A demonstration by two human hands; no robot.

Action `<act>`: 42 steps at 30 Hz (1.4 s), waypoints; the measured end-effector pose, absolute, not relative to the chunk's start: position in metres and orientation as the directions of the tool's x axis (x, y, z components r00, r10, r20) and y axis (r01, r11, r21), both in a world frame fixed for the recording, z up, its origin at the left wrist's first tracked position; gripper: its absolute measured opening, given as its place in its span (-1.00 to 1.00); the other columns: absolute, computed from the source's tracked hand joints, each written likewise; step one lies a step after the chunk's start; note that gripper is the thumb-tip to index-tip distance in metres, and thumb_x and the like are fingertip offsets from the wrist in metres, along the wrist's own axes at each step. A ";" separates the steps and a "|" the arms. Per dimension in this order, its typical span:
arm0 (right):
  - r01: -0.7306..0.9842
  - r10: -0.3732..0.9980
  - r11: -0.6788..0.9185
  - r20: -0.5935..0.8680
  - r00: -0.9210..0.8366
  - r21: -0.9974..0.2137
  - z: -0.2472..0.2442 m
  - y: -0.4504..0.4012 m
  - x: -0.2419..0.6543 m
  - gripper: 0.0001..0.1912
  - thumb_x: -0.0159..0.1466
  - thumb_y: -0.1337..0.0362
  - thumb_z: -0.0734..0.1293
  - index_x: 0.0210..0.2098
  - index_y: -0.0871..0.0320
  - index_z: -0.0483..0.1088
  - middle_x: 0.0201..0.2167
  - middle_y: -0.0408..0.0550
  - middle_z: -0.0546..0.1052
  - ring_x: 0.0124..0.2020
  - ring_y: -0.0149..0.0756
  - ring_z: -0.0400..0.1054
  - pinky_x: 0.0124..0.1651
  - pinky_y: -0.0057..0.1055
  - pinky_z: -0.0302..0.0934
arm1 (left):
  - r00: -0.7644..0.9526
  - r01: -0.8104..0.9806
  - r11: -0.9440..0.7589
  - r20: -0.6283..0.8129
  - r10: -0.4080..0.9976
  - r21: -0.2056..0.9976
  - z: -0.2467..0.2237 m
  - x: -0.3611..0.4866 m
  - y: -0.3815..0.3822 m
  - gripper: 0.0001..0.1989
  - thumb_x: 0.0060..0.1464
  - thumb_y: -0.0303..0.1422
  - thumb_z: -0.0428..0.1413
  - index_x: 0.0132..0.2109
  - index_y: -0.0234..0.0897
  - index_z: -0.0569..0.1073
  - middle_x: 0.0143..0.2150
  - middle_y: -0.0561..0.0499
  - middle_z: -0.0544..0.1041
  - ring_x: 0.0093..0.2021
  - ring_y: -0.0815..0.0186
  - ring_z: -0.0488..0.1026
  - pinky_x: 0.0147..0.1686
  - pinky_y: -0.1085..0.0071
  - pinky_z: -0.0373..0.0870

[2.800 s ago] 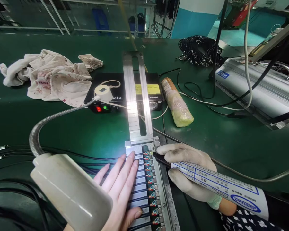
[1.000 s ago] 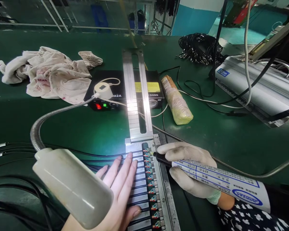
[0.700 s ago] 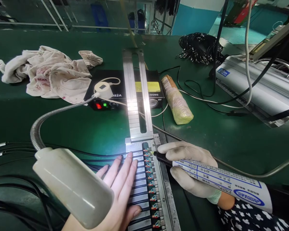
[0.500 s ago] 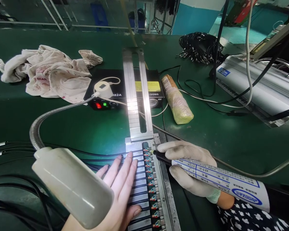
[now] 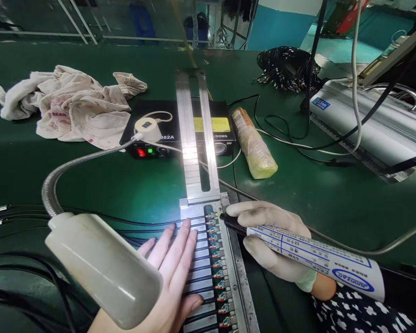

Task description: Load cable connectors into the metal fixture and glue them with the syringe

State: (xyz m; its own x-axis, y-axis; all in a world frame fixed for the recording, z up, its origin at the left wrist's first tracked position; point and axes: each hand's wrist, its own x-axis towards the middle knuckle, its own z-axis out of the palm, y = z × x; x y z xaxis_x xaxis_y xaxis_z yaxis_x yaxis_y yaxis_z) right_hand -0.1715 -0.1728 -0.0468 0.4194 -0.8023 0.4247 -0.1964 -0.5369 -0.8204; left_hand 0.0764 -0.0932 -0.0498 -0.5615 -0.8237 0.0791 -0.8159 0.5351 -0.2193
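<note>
My left hand, bare, lies with fingers stretched over black cables on a metal fixture. The cables lie side by side in its slots. Their stripped ends, with small coloured wires and metal connectors, form a row along the right side. My right hand, in a white glove, is wrapped round a glue cartridge with a white-and-blue label. The cartridge's black nozzle points left, its tip at the farthest connector; whether it touches cannot be made out. A lamp head partly covers my left hand and wrist.
A gooseneck carries the lamp. Behind the fixture, a slotted metal plate rises before a black control box. A wrapped yellowish block, crumpled cloth, silver lamp housing and cable bundle lie around.
The nozzle tip has moved very slightly away from me at the farthest connector. My left hand stays in place on the cables.
</note>
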 end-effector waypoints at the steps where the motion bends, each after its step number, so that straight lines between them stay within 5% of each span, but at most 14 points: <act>1: -0.185 -0.806 -0.536 0.435 0.401 -0.823 -0.048 -0.172 -0.171 -0.60 0.13 0.47 0.34 -0.06 0.02 0.41 -0.03 -0.05 0.47 -0.05 -0.16 0.42 -0.01 -0.25 0.40 | -0.564 -0.814 0.539 0.075 -0.822 -0.219 -0.051 0.077 -0.093 -0.14 0.04 0.08 0.04 0.33 -0.40 0.14 0.39 -0.13 -0.06 0.30 0.01 0.06 0.12 0.14 0.15; 9: -0.104 -0.851 -0.483 0.439 0.288 -0.869 -0.048 -0.169 -0.166 -0.80 0.20 0.44 0.31 -0.16 0.18 0.39 -0.10 -0.02 0.49 -0.05 -0.29 0.42 0.02 -0.34 0.36 | -0.565 -0.814 0.531 0.103 -0.819 -0.236 -0.064 0.080 -0.092 0.00 -0.20 0.15 0.22 0.28 -0.37 0.24 0.40 -0.14 -0.09 0.28 -0.03 0.03 0.11 0.11 0.08; 18: -0.155 -0.766 -0.580 0.471 0.438 -0.799 -0.043 -0.174 -0.169 -0.59 0.15 0.50 0.30 -0.04 0.04 0.39 -0.06 -0.01 0.48 -0.06 -0.23 0.43 -0.03 -0.33 0.41 | -0.553 -0.817 0.519 0.087 -0.829 -0.250 -0.057 0.075 -0.095 -0.02 -0.25 0.14 0.25 0.25 -0.34 0.30 0.39 -0.12 -0.07 0.27 -0.01 0.07 0.10 0.13 0.13; 29: -0.176 -0.769 -0.585 0.472 0.431 -0.792 -0.046 -0.173 -0.169 -0.68 0.17 0.53 0.27 -0.10 0.18 0.37 -0.07 0.03 0.47 -0.07 -0.27 0.43 -0.03 -0.31 0.39 | -0.539 -0.819 0.508 0.055 -0.841 -0.265 -0.050 0.069 -0.094 -0.08 -0.23 0.11 0.26 0.22 -0.32 0.35 0.37 -0.12 -0.01 0.25 -0.03 0.15 0.11 0.14 0.14; 42: -0.178 -0.789 -0.547 0.432 0.437 -0.818 -0.046 -0.174 -0.170 -0.60 0.15 0.52 0.30 -0.05 0.06 0.38 -0.03 -0.02 0.47 -0.05 -0.19 0.42 0.00 -0.26 0.40 | -0.564 -0.802 0.534 0.046 -0.824 -0.268 -0.051 0.072 -0.095 -0.05 -0.14 0.14 0.19 0.28 -0.37 0.26 0.38 -0.16 -0.04 0.25 -0.04 0.13 0.10 0.14 0.17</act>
